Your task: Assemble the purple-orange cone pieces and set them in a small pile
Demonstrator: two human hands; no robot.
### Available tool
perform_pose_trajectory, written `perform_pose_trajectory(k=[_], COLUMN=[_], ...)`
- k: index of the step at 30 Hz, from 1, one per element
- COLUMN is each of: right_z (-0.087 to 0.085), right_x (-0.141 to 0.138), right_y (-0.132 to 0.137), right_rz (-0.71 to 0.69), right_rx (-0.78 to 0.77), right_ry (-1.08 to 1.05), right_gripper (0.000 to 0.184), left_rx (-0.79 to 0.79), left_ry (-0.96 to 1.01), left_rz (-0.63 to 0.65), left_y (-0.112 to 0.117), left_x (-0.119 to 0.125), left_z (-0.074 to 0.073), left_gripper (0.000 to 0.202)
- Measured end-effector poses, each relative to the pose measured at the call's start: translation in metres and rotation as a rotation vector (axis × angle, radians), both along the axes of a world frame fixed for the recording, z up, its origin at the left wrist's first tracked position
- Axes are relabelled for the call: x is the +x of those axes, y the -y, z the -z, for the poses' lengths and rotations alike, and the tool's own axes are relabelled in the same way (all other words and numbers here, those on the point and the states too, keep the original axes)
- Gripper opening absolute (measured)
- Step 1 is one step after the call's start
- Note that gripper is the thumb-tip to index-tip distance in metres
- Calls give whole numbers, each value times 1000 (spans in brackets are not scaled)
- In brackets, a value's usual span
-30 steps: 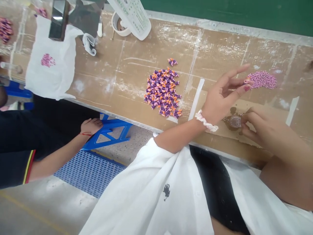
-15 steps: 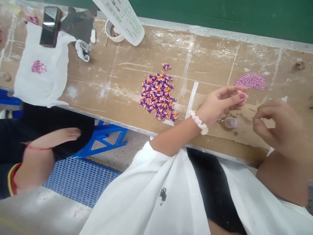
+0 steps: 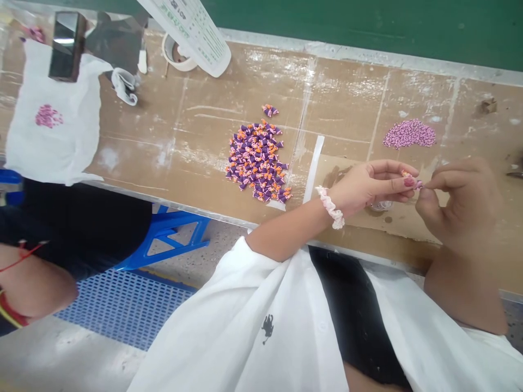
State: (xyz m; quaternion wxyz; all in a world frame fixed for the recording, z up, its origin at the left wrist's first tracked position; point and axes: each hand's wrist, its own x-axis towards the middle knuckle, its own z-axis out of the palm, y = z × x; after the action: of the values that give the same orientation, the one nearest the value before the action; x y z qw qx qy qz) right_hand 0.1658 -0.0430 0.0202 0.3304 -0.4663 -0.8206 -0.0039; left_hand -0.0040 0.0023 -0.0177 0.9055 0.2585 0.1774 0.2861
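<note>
My left hand (image 3: 379,184) pinches a small pink, purple and orange figure (image 3: 417,185) between thumb and fingers. My right hand (image 3: 457,198) is closed in a pinch against the figure's right side; whatever its fingertips hold is too small to make out. Partly hidden below my left fingers is a small clear glass container (image 3: 382,205) on a piece of cardboard. Beyond my hands lies a pile of tiny pink pieces (image 3: 409,134). To the left is a heap of similar small purple and orange figures (image 3: 256,160), with a few (image 3: 269,110) just beyond it.
A white bottle (image 3: 196,35) lies over a tape roll (image 3: 168,51) at the back. Left of them are a crumpled cloth (image 3: 123,86) and a white sheet (image 3: 24,141) carrying a dark box (image 3: 65,46). A co-worker's arm (image 3: 38,280) is at lower left, near a blue stool (image 3: 180,234).
My right hand has moved up and left to meet the figure in my left hand, which has lowered slightly. The co-worker's hand has drawn back out of view. The camera view has shifted slightly.
</note>
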Motion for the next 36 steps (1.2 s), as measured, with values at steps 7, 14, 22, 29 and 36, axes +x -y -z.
perform_pose_trajectory(k=[7, 14, 22, 29, 36], right_z=[1, 1, 0, 5, 3], right_x=[2, 1, 1, 1, -2], right_y=[4, 5, -1, -5, -6], right_rz=[18, 12, 4, 162, 125], right_rx=[-9, -68, -216, -33, 84], right_ry=[58, 57, -44, -147, -38], right_gripper=[23, 19, 13, 14, 17], left_rx=[123, 108, 261, 912, 986], left_ry=[-148, -127, -144, -1090, -1709], left_rz=[-63, -17, 15, -313, -280], left_y=[-4, -5, -8, -49, -67], left_x=[-7, -9, -9, -25, -52], left_z=[-12, -12, -6, 9, -7], left_gripper=[46, 45, 30, 19, 33])
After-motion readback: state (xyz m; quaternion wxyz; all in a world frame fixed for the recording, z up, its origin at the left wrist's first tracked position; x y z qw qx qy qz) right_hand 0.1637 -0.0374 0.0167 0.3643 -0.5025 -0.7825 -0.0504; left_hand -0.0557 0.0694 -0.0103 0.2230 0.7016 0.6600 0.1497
